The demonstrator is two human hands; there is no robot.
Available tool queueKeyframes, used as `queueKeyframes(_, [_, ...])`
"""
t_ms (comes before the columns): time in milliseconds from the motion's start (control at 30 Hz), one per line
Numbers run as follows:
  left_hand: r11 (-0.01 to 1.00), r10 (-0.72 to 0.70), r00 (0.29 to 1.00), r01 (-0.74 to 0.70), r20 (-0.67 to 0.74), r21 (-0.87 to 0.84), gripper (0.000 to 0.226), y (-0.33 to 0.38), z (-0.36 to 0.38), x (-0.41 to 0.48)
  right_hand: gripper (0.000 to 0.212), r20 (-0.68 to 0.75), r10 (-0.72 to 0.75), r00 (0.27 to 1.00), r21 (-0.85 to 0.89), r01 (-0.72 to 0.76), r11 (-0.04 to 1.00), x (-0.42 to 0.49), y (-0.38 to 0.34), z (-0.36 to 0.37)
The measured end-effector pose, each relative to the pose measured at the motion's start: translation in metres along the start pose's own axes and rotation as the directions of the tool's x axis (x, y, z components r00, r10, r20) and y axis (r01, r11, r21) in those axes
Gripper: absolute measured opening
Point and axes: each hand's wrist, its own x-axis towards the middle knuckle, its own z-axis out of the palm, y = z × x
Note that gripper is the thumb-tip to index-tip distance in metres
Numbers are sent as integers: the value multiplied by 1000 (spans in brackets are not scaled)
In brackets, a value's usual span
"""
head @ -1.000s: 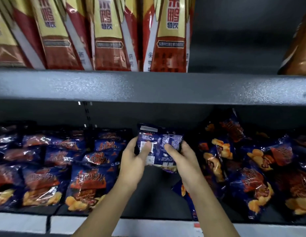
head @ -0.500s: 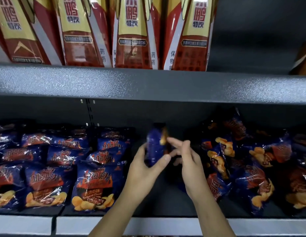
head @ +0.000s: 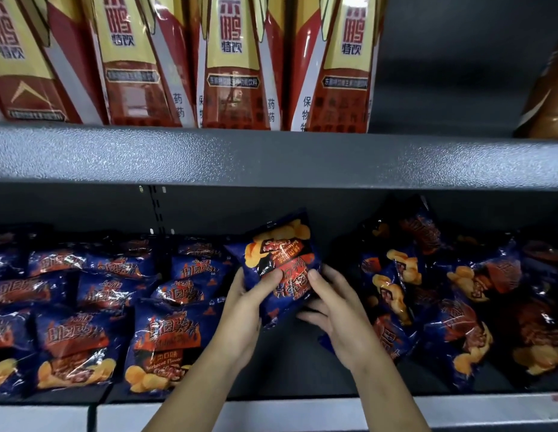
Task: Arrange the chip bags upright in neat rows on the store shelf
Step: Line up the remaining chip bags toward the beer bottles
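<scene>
A dark blue chip bag point(head: 279, 254) with red and orange print hangs upside down and tilted above the gap in the middle of the lower shelf point(head: 290, 366). My left hand point(head: 245, 310) grips its lower left side, thumb on the front. My right hand point(head: 333, 310) holds its lower right edge, thumb on the front and fingers behind. To the left, several matching bags point(head: 165, 341) stand upright in rows. On the right, more bags point(head: 421, 294) lie jumbled in a heap.
The grey upper shelf point(head: 271, 154) overhangs the chip bags and carries red and yellow drink cartons point(head: 234, 63). A brown package point(head: 548, 101) sits at its far right. A white price rail point(head: 302, 413) runs along the lower shelf's front edge.
The bag has turned in my hands from its white-labelled back, through edge-on, to its printed front facing me, upside down. Both hands have shifted their hold on it.
</scene>
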Motion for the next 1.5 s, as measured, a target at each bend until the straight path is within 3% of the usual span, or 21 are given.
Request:
queueKeyframes(100, [999, 22, 997, -24, 73, 30, 46, -4, 2, -4, 52, 144, 27, 989, 101, -42, 994, -2, 1, 4])
queueKeyframes(200, [998, 19, 995, -24, 102, 50, 52, -8, -1, -5, 49, 120, -39, 992, 118, 25, 993, 1, -3, 4])
queueKeyframes(300, [999, 39, 996, -42, -85, -34, 73, 2, -7, -1, 45, 69, -83, 994, 15, 82, 997, 6, -14, -4])
queueKeyframes(367, [992, 117, 981, -107, -156, 68, 72, 12, -11, 2, 47, 72, -97, 993, -114, 105, 988, 9, -22, -11])
queueKeyframes(433, [968, 123, 988, -99, -91, 229, 67, 20, -16, 3, 55, 88, -87, 992, -245, 107, 964, 11, -30, -15])
queueKeyframes(533, [934, -7, 995, -31, 104, 355, 45, 22, -17, 1, 61, 95, -64, 993, -345, 93, 934, 14, -39, -17])
queueKeyframes(633, [957, 0, 996, -25, 85, 289, 30, 16, -11, 0, 60, 51, -100, 994, -355, 112, 928, 15, -44, -16])
queueKeyframes(900, [992, -38, 997, 45, -65, 118, 28, -11, 1, -1, 55, -27, -117, 993, -356, 100, 929, 15, -40, -19])
queueKeyframes(1033, [988, -133, 983, 122, -128, -89, 33, -26, 7, 5, 54, -152, -164, 975, -380, 95, 920, 21, -34, -18])
queueKeyframes(1133, [953, -223, 964, 184, -147, -239, 43, -41, 9, 14, 69, -186, -56, 981, -265, 5, 964, 21, -24, -15])
queueKeyframes(1233, [919, -249, 962, 199, -111, -340, 47, -52, 9, 22, 33, -84, 34, 996, -279, -56, 959, 19, -16, -8])
queueKeyframes(1300, [912, -272, 958, 228, -87, -342, 42, -58, 8, 24, 18, -133, 6, 991, -277, -43, 960, 26, -9, -5])
queueKeyframes(1500, [893, -393, 895, 317, -212, -318, 17, -73, -7, 28, 17, -285, 16, 958, -315, -110, 943, 76, 13, 1])
